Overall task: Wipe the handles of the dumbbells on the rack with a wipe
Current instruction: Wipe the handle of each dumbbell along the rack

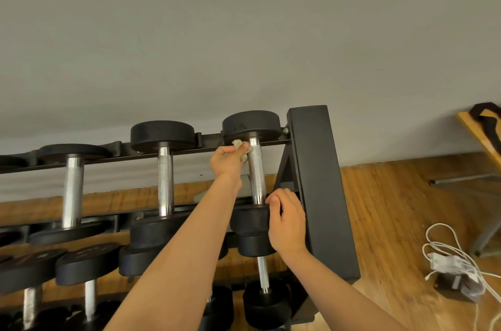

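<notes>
A black rack [320, 184] holds rows of black-headed dumbbells with knurled steel handles. My left hand [229, 162] pinches a crumpled pale wipe [242, 148] against the top of the rightmost top-row dumbbell's handle [256, 176], just under its far head [250, 123]. My right hand [287, 222] grips the near head [250, 218] of the same dumbbell, fingers curled over its edge beside the rack's upright. Two more top-row handles [165, 181] [72, 192] stand to the left, untouched.
A lower tier of dumbbells [89, 265] sits under my arms. The grey wall rises behind the rack. On the wood floor to the right lie white cables and a charger [452, 263]. A wooden board [482, 138] leans at the far right.
</notes>
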The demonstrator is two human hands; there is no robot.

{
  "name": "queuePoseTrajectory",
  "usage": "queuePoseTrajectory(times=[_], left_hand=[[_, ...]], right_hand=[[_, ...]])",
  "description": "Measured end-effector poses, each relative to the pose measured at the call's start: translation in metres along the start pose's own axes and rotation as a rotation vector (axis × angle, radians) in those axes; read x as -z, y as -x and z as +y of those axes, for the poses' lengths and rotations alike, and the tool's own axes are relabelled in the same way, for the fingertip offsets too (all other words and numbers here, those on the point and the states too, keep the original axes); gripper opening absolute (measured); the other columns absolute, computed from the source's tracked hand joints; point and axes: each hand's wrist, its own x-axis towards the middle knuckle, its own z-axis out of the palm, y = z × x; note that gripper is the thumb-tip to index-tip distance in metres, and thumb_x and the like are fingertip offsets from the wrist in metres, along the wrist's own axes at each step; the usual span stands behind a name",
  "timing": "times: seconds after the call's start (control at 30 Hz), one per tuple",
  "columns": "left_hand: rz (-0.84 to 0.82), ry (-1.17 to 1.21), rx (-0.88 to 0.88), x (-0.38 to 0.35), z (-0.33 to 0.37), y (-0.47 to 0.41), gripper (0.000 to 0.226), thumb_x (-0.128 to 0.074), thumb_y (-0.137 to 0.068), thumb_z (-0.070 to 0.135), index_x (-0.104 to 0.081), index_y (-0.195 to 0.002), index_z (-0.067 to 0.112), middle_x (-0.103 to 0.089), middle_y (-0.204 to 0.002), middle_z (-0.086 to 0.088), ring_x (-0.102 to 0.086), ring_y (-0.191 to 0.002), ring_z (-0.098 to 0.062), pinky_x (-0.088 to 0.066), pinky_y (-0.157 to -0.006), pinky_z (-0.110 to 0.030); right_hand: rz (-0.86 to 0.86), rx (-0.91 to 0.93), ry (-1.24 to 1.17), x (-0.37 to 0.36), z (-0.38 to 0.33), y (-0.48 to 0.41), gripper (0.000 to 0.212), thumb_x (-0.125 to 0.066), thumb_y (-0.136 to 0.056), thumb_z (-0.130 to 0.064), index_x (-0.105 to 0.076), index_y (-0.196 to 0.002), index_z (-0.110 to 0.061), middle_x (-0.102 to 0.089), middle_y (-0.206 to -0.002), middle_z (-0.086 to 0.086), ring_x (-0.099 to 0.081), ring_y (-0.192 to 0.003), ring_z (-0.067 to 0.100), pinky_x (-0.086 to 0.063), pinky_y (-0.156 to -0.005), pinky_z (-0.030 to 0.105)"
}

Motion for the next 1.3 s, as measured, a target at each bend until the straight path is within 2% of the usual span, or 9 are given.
queuePoseTrajectory(times=[0.07, 0.2, 0.43, 0.6, 0.73, 0.8, 0.93, 1.1, 1.3], left_hand=[[-0.004, 0.017, -0.011, 0.001, 0.001, -0.002, 0.022, -0.078, -0.079, 0.009, -0.057, -0.082, 0.016, -0.065, -0.111, -0.009, -0.065, -0.101, -0.021, -0.057, -0.082, -0.027], [-0.172, -0.046, 0.024, 0.000, -0.005, -0.004, 0.027, -0.080, -0.078, 0.017, -0.058, -0.095, 0.015, -0.066, -0.112, -0.011, -0.065, -0.102, -0.023, -0.054, -0.094, -0.036], [-0.186, -0.108, 0.025, -0.007, -0.002, -0.004, 0.042, -0.083, -0.075, 0.025, -0.059, -0.107, 0.011, -0.066, -0.111, -0.010, -0.064, -0.102, -0.024, -0.051, -0.098, -0.042], [-0.083, -0.130, -0.059, -0.009, -0.003, 0.003, 0.030, -0.081, -0.077, 0.024, -0.052, -0.082, 0.021, -0.061, -0.098, 0.000, -0.060, -0.094, -0.019, -0.054, -0.088, -0.034], [-0.009, -0.159, -0.185, -0.004, -0.006, 0.001, 0.030, -0.080, -0.077, 0.018, -0.051, -0.072, 0.017, -0.063, -0.091, 0.000, -0.061, -0.090, -0.018, -0.054, -0.078, -0.029], [-0.012, -0.193, -0.196, -0.005, -0.004, -0.001, 0.030, -0.082, -0.075, 0.022, -0.053, -0.075, 0.016, -0.063, -0.091, -0.003, -0.061, -0.088, -0.019, -0.055, -0.080, -0.032], [-0.077, -0.233, -0.147, -0.012, -0.001, 0.005, 0.040, -0.081, -0.076, 0.028, -0.054, -0.103, 0.015, -0.058, -0.094, 0.006, -0.055, -0.088, -0.012, -0.046, -0.080, -0.025], [-0.029, -0.256, -0.168, -0.007, -0.007, 0.007, 0.034, -0.081, -0.077, 0.027, -0.057, -0.098, 0.013, -0.058, -0.089, 0.007, -0.053, -0.077, -0.004, -0.040, -0.062, -0.016], [-0.050, -0.236, -0.134, -0.006, -0.006, 0.009, 0.033, -0.078, -0.079, 0.031, -0.064, -0.098, 0.008, -0.065, -0.092, 0.000, -0.058, -0.080, -0.009, -0.040, -0.060, -0.017]], right_hand=[[0.002, -0.004, -0.005, 0.000, 0.000, 0.000, 0.037, -0.030, -0.095, -0.036, -0.057, -0.076, -0.018, -0.054, -0.076, -0.008, -0.053, -0.075, 0.011, -0.048, -0.070, 0.034], [0.004, -0.007, -0.003, 0.000, 0.000, 0.000, 0.037, -0.030, -0.094, -0.037, -0.057, -0.076, -0.019, -0.054, -0.076, -0.008, -0.053, -0.075, 0.011, -0.049, -0.070, 0.035], [0.003, -0.018, -0.008, 0.000, -0.001, 0.000, 0.037, -0.030, -0.094, -0.039, -0.057, -0.077, -0.021, -0.055, -0.077, -0.009, -0.054, -0.077, 0.009, -0.049, -0.072, 0.034], [-0.003, -0.014, -0.003, 0.000, 0.000, 0.001, 0.037, -0.030, -0.094, -0.038, -0.058, -0.077, -0.020, -0.055, -0.077, -0.009, -0.054, -0.077, 0.010, -0.049, -0.072, 0.033], [0.003, -0.007, 0.002, 0.000, 0.000, 0.001, 0.039, -0.030, -0.095, -0.038, -0.058, -0.077, -0.019, -0.055, -0.077, -0.008, -0.054, -0.077, 0.010, -0.049, -0.071, 0.033], [0.000, -0.007, 0.014, 0.000, 0.001, 0.001, 0.038, -0.030, -0.095, -0.038, -0.058, -0.077, -0.019, -0.055, -0.077, -0.008, -0.053, -0.077, 0.009, -0.049, -0.071, 0.032], [0.001, -0.003, 0.029, -0.001, 0.001, 0.000, 0.038, -0.029, -0.095, -0.037, -0.058, -0.077, -0.019, -0.054, -0.077, -0.009, -0.053, -0.076, 0.008, -0.048, -0.071, 0.030], [0.001, 0.010, 0.026, 0.000, 0.001, 0.000, 0.037, -0.030, -0.095, -0.036, -0.057, -0.077, -0.020, -0.054, -0.077, -0.009, -0.052, -0.075, 0.008, -0.048, -0.069, 0.031], [-0.003, 0.030, 0.041, 0.000, 0.003, 0.000, 0.037, -0.030, -0.096, -0.035, -0.058, -0.077, -0.019, -0.054, -0.076, -0.008, -0.052, -0.075, 0.008, -0.047, -0.069, 0.028]])
